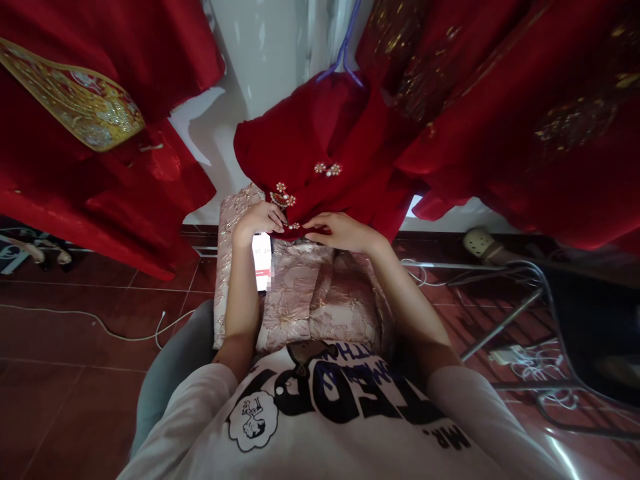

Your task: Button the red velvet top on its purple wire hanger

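Note:
A dark red garment (295,143) hangs from a purple hanger (344,57), its lower edge resting over pinkish brocade fabric (295,290) on my lap. Beaded flower ornaments (327,169) sit at its middle, and a beaded ornament (283,197) lies near its left edge. My left hand (264,219) is at that lower left edge, fingers curled together on the cloth; what they pinch is too small to make out. My right hand (340,232) rests at the lower hem, thumb and fingers apart. Under my left wrist lies a lit phone (262,260).
Red garments with gold decoration (100,113) hang at left and right. A black chair with a metal frame (590,327) stands on the right, near white cables (540,367) and a clog (477,245). Another cable (115,333) crosses the tiled floor at left.

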{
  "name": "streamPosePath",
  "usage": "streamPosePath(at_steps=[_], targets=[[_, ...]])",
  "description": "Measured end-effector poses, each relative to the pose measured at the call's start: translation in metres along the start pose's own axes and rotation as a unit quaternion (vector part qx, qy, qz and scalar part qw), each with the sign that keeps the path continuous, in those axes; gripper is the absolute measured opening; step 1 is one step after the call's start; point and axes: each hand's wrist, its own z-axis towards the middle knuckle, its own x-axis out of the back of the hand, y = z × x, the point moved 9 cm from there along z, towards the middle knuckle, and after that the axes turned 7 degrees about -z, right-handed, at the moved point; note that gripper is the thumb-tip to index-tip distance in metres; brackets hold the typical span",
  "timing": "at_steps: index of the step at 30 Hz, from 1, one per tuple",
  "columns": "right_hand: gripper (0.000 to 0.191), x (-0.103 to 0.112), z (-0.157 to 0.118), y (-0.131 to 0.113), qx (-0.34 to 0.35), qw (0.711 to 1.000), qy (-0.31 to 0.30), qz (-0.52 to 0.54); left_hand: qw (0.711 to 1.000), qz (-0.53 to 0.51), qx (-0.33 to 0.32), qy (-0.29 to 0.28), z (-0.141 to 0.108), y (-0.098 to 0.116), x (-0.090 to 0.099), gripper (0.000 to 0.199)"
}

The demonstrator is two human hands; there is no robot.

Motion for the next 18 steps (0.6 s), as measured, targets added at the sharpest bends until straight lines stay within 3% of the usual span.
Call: streamPosePath(at_steps=[5,10,18], targets=[[0.031,-0.013,0.009,0.006,-0.015,0.998,0.026,0.054,0.990,0.142,0.001,0.014,-0.001,0.014,-0.012,0.022],[0.019,-0.034,0.021,0.014,0.004,0.996,0.034,0.077,0.940,0.329,-0.016,0.088,-0.003,0.032,-0.019,0.051],[0.021,-0.041,0.023,0.028,-0.012,0.989,0.031,0.142,0.949,0.305,-0.045,0.069,-0.001,0.037,-0.024,0.042]])
